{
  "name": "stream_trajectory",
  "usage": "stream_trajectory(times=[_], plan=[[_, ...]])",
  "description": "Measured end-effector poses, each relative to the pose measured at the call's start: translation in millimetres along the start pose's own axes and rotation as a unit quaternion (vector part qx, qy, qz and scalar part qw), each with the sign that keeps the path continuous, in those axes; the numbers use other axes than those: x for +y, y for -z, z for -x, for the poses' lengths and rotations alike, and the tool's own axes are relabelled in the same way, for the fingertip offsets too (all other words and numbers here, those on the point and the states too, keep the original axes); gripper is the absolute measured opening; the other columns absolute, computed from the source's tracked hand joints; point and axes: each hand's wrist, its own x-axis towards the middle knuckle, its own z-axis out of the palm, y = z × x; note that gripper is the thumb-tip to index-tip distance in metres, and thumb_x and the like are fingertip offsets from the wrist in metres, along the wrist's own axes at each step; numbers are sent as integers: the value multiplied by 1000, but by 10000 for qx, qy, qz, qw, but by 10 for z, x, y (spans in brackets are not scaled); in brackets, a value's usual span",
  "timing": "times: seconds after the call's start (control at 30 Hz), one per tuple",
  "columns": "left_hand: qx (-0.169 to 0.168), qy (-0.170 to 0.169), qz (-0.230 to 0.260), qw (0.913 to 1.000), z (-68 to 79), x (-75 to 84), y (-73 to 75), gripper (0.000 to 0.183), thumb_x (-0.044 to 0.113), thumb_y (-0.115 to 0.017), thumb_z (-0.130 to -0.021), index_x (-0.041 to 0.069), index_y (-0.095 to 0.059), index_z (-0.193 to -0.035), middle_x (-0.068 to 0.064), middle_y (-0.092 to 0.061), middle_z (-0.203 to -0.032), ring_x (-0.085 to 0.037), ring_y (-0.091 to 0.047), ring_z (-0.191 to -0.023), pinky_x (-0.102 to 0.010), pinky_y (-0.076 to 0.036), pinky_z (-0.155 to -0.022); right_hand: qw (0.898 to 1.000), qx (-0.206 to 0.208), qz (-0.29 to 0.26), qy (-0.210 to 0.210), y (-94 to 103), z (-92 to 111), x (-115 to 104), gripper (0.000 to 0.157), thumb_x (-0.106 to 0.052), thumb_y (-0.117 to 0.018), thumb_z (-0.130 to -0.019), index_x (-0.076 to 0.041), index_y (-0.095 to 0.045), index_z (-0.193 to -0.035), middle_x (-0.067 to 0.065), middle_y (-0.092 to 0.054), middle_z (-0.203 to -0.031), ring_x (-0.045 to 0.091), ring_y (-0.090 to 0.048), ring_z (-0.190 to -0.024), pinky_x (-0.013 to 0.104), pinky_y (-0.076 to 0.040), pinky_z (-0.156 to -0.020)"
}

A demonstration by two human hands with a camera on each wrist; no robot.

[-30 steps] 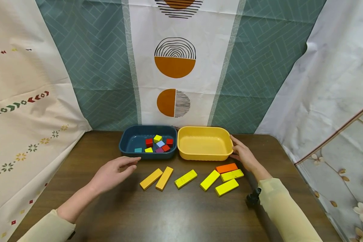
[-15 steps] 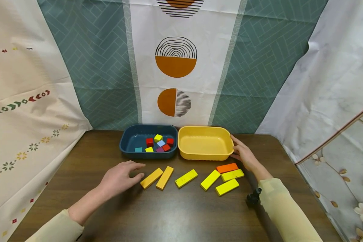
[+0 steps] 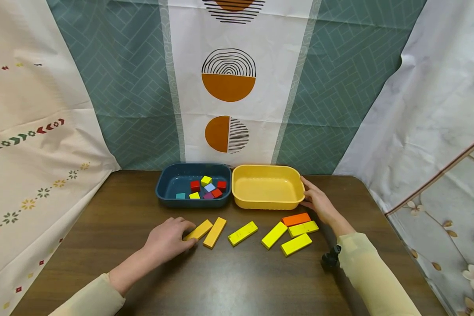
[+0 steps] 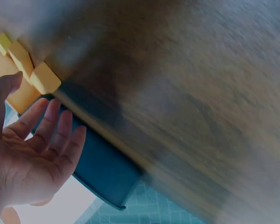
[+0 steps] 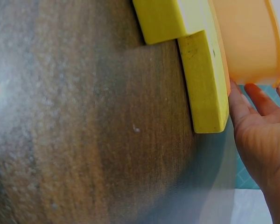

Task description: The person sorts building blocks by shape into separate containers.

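Note:
My left hand [image 3: 169, 239] is at the left end of a light orange block [image 3: 201, 229], its thumb and fingers spread on either side of it. In the left wrist view, a gap shows between the thumb and fingers [image 4: 64, 135], with the block [image 4: 45, 78] just past them. A second light orange block [image 3: 215, 233] lies close to its right. My right hand [image 3: 320, 202] rests its fingers against the right end of a yellow tray [image 3: 268, 205]. In the right wrist view, those fingers [image 5: 261, 99] are fairly straight at the tray wall [image 5: 252, 46].
A dark blue tray [image 3: 163, 199] holding several small coloured cubes [image 3: 195, 186] stands left of the yellow one. Several yellow blocks [image 3: 242, 233] and an orange block [image 3: 296, 219] lie on the brown table [image 3: 237, 281]. Patterned cloths [image 3: 138, 87] hang behind and beside the table.
My left hand has moved from the front of the blue tray toward me and right, down to the left light orange block. My right hand has stayed at the yellow tray.

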Motion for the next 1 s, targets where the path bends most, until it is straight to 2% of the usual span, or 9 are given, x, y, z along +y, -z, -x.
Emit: stream_trajectory(times=[0.3, 0.67, 1.0], plan=[[-23, 101, -190, 9998, -11, 27, -81, 42, 41, -85, -80, 13, -76, -110, 2, -65, -94, -17, -49, -78, -29, -45, -62, 10000, 52, 2, 20, -8, -15, -3, 64, -6, -31, -105, -18, -16, -166, 11, -15, -170, 42, -40, -140, 56, -37, -112], [-40, 240, -255, 9994, -26, 16, -121, 39, 38, -86, -79, 12, -76, -105, 3, -61, -86, -17, -48, -75, -29, -44, -60, 9999, 64, 88, 23, -7, 1, 3, 64, -7, -31, -105, -18, -15, -166, 11, -15, -170, 39, -40, -141, 52, -39, -111], [81, 218, -244, 9994, -34, -13, -141, 35, 35, -85, -79, 11, -74, -102, 3, -60, -84, -18, -48, -74, -30, -45, -60, 9999, 89, 104, 43, -15, -1, 2, 64, -8, -32, -105, -18, -16, -166, 10, -18, -169, 35, -47, -134, 49, -43, -109]])
